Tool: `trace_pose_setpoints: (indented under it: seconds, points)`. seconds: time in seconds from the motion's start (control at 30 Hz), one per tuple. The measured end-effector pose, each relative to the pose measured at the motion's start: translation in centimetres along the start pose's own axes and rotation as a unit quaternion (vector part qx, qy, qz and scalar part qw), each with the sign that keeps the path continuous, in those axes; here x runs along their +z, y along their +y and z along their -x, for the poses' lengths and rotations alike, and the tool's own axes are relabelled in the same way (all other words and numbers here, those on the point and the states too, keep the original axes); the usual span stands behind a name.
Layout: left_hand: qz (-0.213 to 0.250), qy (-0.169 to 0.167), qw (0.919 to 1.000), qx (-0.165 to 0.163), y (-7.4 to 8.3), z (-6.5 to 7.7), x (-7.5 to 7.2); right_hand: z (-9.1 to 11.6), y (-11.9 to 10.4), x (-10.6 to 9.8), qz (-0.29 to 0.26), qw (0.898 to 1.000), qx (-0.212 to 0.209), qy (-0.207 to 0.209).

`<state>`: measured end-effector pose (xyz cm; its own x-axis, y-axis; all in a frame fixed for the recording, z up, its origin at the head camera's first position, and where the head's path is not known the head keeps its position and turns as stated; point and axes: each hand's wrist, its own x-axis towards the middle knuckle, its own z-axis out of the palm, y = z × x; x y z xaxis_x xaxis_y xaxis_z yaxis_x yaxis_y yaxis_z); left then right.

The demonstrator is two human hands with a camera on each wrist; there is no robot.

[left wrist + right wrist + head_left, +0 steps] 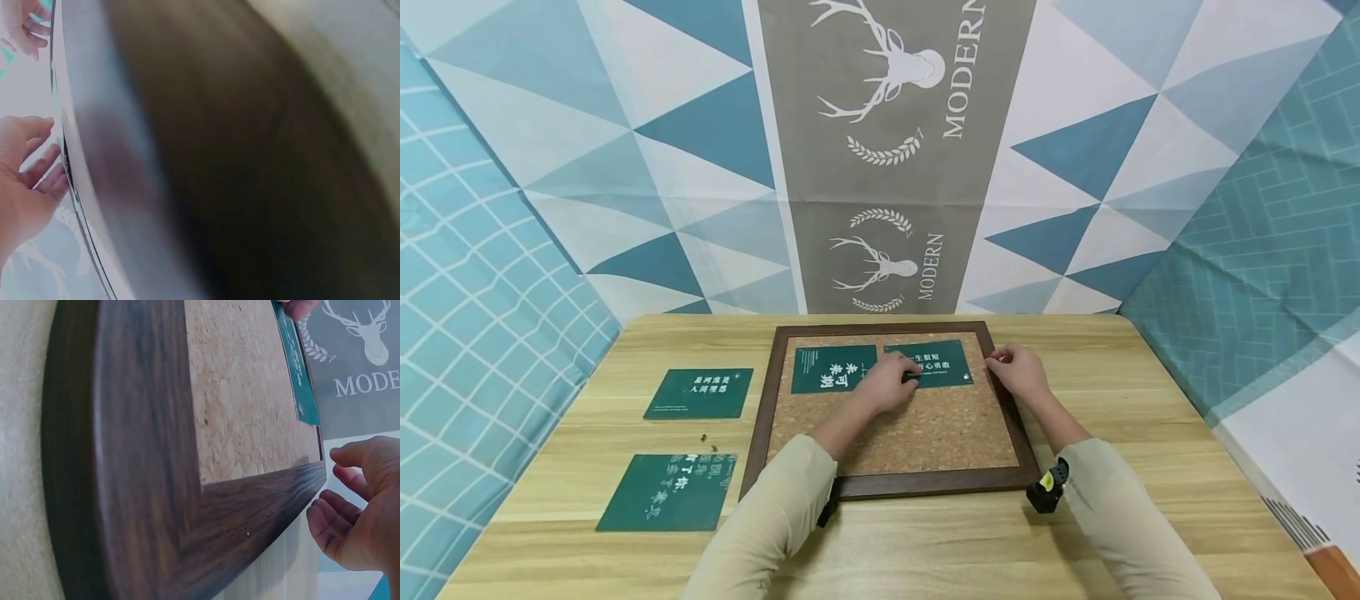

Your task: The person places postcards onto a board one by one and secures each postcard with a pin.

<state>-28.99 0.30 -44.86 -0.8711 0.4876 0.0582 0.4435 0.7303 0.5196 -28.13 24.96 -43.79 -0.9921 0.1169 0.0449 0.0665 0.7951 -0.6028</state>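
Note:
My left hand (pixel 889 382) lies over the adjoining edges of two green printed cards, the left card (pixel 812 375) and the right card (pixel 951 354), on a cork board (pixel 940 437) with a dark wooden frame (pixel 932 483). Its fingertips rest at the right card; in the left wrist view its thumb and fingers stand apart. A small shiny pin head (pixel 966 377) marks that card's lower right corner. By the frame's right side is my right hand (pixel 1017 371), fingers loosely bent; the right wrist view shows a gap between its thumb and fingers, with nothing held.
Left of the board, two more green cards lie on the wooden table (pixel 895 542): an upper card (pixel 700 400) and a lower card (pixel 658 504). Small dark bits (pixel 703 437) sit between them. A patterned cloth wall (pixel 880 192) rises behind the table.

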Motion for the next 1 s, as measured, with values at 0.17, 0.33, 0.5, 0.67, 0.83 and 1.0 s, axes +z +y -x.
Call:
trace_pose_setpoints:
  seconds: [0.17,0.33,0.5,0.67,0.83,1.0]
  points:
    - [0.011,0.011,0.9999,0.000,-0.1,0.1,-0.2,-0.2,0.2,0.4,-0.013,1.000,0.013,-0.011]
    - [0.020,0.014,0.9997,-0.003,-0.2,0.2,-0.4,-0.3,0.1,0.6,-0.016,0.999,0.019,-0.021]
    - [0.026,0.022,0.9994,0.001,-0.4,0.3,-0.8,-0.2,0.1,0.5,-0.016,0.999,0.015,-0.033]
    - [0.036,0.015,0.9991,-0.019,-0.6,0.8,-1.3,-0.1,0.2,0.6,-0.006,0.999,0.016,-0.036]
    - [0.039,0.020,0.9985,-0.032,-0.8,1.0,-1.7,-0.1,0.3,0.5,-0.002,0.999,0.018,-0.041]
    - [0.045,0.032,0.9981,-0.025,-1.0,1.3,-2.1,-0.1,0.3,0.5,-0.005,0.999,0.020,-0.046]
